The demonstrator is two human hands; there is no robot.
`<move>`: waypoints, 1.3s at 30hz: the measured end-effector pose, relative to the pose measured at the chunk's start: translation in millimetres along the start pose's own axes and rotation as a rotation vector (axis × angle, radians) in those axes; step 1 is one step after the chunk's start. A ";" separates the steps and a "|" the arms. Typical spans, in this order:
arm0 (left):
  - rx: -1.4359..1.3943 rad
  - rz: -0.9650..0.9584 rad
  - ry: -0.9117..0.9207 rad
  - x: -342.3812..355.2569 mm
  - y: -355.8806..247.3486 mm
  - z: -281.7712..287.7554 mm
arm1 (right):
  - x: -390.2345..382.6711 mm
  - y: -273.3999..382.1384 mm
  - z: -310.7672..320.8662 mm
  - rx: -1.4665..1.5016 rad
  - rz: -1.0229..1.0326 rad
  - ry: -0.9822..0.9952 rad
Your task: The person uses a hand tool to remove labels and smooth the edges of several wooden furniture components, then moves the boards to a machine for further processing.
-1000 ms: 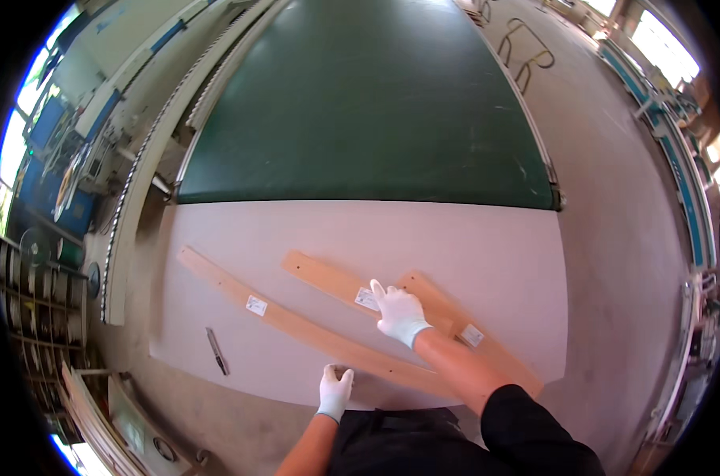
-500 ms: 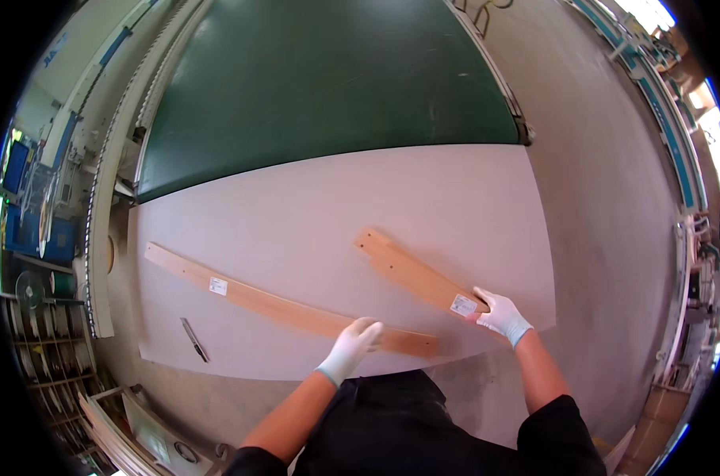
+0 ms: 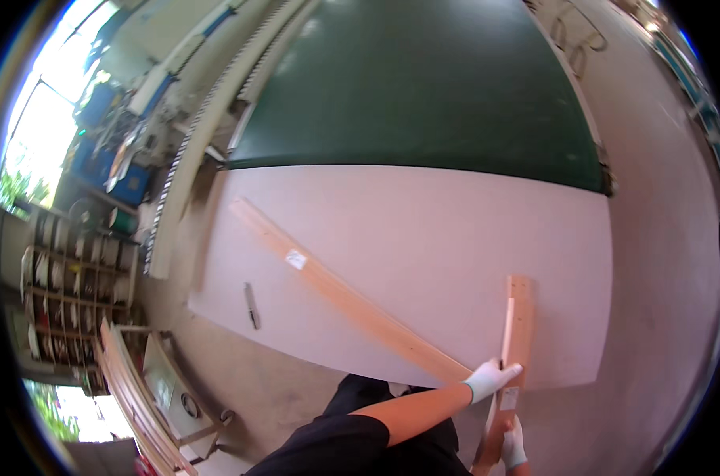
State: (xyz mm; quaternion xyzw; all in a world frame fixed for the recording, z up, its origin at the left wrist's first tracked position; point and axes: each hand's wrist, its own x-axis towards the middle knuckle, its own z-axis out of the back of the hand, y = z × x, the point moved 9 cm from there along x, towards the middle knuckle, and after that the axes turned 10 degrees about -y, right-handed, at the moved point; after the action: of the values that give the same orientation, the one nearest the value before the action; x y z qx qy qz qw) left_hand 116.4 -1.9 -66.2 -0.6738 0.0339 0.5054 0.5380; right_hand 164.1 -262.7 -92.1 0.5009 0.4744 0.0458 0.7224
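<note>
A wooden board [image 3: 520, 317] with a white label and small holes stands out past the table's near right edge, pointing away from me. My left hand [image 3: 492, 378], in a white glove, is closed round its middle, just above the label. Lower down, my right hand [image 3: 515, 446], gloved too, is closed on the same board close to its near end; part of that hand is hidden behind the wood. A longer, slightly curved wooden strip [image 3: 352, 305] with its own white label lies slantwise on the white tabletop [image 3: 423, 238]. Its near end reaches my left wrist.
A utility knife [image 3: 251, 305] lies on the left of the tabletop. Beyond is a green conveyor belt [image 3: 423, 87]. At left stand a rack of rolls [image 3: 82, 293] and a wooden cart [image 3: 170, 389] with long strips leaning beside it.
The held board has swung upright in view and come nearer me at the right. My left hand has left the long strip and taken hold of that board. The view has turned.
</note>
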 end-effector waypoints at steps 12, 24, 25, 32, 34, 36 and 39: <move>-0.928 -0.177 -0.176 -78.9 -2.3 207.0 | -0.9 140.7 -204.6 -0.160 0.168 0.408; -1.700 -0.440 -1.101 -382.1 284.3 421.3 | 185.3 175.5 -213.1 -0.957 1.158 0.209; -1.757 -0.471 -1.163 -406.0 317.8 416.5 | 217.4 164.3 -188.1 -0.933 1.247 0.222; -2.305 -0.497 -1.571 -497.6 553.5 362.7 | 204.2 145.1 -217.4 -1.085 1.278 0.545; -2.366 -0.469 -1.646 -503.2 589.8 377.6 | 109.3 124.9 -282.9 -1.101 1.149 0.579; -2.514 -0.399 -1.695 -513.7 627.5 368.7 | 8.5 133.8 -386.9 -1.130 1.145 0.730; -2.546 -0.447 -1.838 -530.4 675.4 388.8 | -110.3 119.2 -534.4 -1.125 1.140 0.920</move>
State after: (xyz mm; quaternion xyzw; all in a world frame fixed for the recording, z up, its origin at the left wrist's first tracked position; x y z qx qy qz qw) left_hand -790.6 -253.7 -117.1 0.1336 0.8128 -0.3343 0.4580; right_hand -238.1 100.1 44.3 0.1665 0.3043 0.8128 0.4679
